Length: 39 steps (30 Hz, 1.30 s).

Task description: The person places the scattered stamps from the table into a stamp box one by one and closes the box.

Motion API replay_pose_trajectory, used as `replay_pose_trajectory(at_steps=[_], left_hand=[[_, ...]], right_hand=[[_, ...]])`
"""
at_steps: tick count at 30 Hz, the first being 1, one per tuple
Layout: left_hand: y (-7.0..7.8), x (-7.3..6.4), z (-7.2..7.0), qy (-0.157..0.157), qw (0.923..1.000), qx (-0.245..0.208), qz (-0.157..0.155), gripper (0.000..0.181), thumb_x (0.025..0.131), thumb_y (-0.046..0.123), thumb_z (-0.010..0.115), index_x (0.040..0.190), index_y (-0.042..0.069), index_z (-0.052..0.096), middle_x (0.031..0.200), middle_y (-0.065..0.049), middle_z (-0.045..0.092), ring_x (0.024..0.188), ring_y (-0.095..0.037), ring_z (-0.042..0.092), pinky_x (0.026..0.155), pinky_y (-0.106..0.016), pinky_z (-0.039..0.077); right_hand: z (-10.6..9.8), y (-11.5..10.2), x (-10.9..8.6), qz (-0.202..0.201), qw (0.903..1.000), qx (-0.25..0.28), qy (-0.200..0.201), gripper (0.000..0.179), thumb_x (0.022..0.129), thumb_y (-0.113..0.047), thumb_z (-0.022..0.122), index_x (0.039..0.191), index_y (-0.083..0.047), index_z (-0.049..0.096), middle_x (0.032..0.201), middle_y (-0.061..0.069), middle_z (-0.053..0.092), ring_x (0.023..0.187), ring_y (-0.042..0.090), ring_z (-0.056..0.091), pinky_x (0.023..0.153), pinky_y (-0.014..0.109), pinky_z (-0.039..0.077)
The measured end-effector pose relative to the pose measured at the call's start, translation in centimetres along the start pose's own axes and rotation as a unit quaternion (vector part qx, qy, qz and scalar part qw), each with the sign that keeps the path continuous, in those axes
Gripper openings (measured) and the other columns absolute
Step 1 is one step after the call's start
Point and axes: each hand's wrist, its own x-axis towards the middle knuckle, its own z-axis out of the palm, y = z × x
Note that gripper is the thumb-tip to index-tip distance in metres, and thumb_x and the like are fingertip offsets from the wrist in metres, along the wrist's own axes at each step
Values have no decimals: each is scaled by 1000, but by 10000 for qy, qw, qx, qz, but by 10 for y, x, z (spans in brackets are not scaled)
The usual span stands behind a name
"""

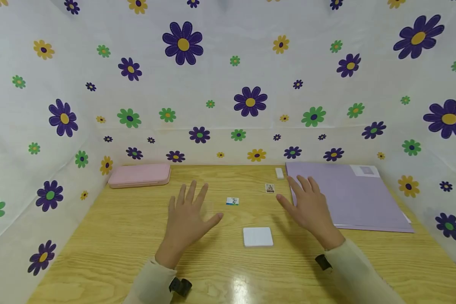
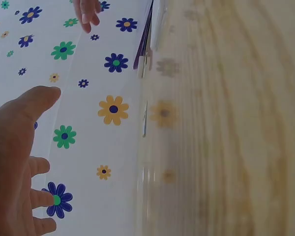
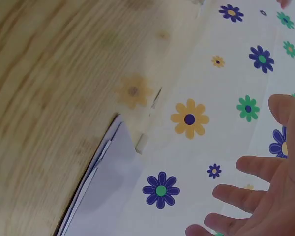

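1. Nearest: pale sleeves (image 1: 365, 274) reached over the wooden worktop (image 1: 118, 253), a dark band (image 1: 180, 287) at each wrist. Judged risk: a forearm carried low could knock things with its band.
2. White block (image 1: 258, 237), rounded corners, possibly a card stack, lay flat between the hands, touched by neither. If loose-leaved, a sideways brush could fan it out.
3. Left hand (image 1: 188, 215): released, fingers spread, nothing held; raised off the worktop, thumb aimed inward.
4. Right hand (image 1: 309, 209): also released and spread, nothing held. It overlapped the folder edge in the head view; the right wrist view showed the fingers clear of it.
5. Blue-edged picture piece (image 1: 232, 201) lay flat just beyond the left thumb. It looked thin; a fingertip could skid over it or flick it away for want of an edge to catch.
6. Lilac folder (image 1: 353, 198), papers jutting from its near edge, lay at right. A dropped wrist could drag those sheets askew.
7. Stamp-like piece (image 1: 270, 188) lay just left of the right fingertips. A quick sweep could push it under the folder.
8. Farther: white eraser-like bar (image 1: 279, 173) beside the folder; pink case (image 1: 140, 175) at far left.
9. Farthest: flowered cloth (image 1: 213, 80) behind everything.
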Motion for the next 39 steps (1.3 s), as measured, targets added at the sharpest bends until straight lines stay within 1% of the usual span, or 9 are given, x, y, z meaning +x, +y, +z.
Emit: replay_pose_trajectory(at_steps=[4, 8, 12, 16, 20, 24, 28, 35, 39], left_hand=[[4, -3, 3, 5, 9993, -358, 75, 91, 86, 75, 50, 155, 18, 34, 159, -14, 25, 143, -39, 24, 108, -65, 23], [9, -4, 5, -50, 9975, -701, 42, 86, 88, 70, 53, 154, 17, 37, 157, -13, 30, 139, -38, 32, 104, -63, 32], [14, -5, 8, -94, 9960, -886, 17, 83, 87, 68, 57, 151, 18, 41, 150, -11, 38, 133, -35, 39, 99, -62, 37], [19, -4, 9, -145, 9937, -1110, 87, 81, 86, 66, 61, 149, 17, 44, 140, -10, 45, 123, -33, 46, 98, -57, 39], [24, -2, 10, -350, 9908, -1291, 208, 81, 86, 65, 63, 147, 15, 46, 135, -10, 49, 117, -32, 49, 97, -55, 42], [30, 1, 13, -614, 9865, -1485, 319, 81, 85, 64, 65, 146, 15, 47, 133, -8, 51, 116, -31, 50, 96, -53, 43], [33, 3, 16, -844, 9816, -1665, 407, 80, 84, 62, 68, 145, 15, 48, 132, -6, 52, 115, -29, 51, 94, -50, 45], [40, 5, 20, -1205, 9670, -2195, 478, 80, 80, 59, 74, 143, 15, 50, 130, -6, 54, 114, -26, 52, 90, -47, 48], [43, 7, 23, -1357, 9605, -2384, 464, 81, 78, 58, 77, 141, 13, 52, 127, -6, 55, 112, -25, 53, 89, -45, 48]], right_hand=[[3, -1, 4, -54, 9995, 293, 91, 65, 99, -49, 55, 144, -2, 47, 140, 25, 47, 130, 48, 36, 94, 69, 37], [6, -2, 8, -188, 9989, 424, 120, 56, 98, -39, 61, 139, -2, 53, 133, 25, 52, 124, 47, 41, 98, 64, 35], [6, -2, 15, -296, 9975, 631, 89, 49, 97, -31, 65, 135, -1, 57, 127, 24, 56, 117, 45, 46, 97, 60, 38], [10, 0, 24, -183, 9928, 1176, -126, 45, 97, -27, 65, 133, 0, 58, 123, 23, 57, 112, 42, 50, 94, 56, 41], [14, 2, 32, -18, 9852, 1638, -502, 46, 98, -25, 64, 135, 1, 56, 121, 24, 56, 108, 40, 54, 89, 54, 46], [18, 6, 38, 141, 9801, 1827, -767, 46, 98, -24, 64, 137, -1, 54, 118, 22, 57, 103, 37, 56, 85, 51, 49], [20, 5, 46, 234, 9760, 1972, -893, 44, 98, -23, 63, 135, 0, 55, 116, 20, 58, 98, 34, 56, 83, 48, 49], [24, 3, 58, 289, 9745, 1912, -1141, 42, 98, -21, 63, 133, 0, 56, 109, 15, 60, 91, 28, 57, 79, 43, 50], [26, 5, 64, 353, 9689, 2045, -1344, 40, 98, -20, 63, 132, 2, 57, 108, 15, 61, 92, 29, 59, 75, 40, 52]])
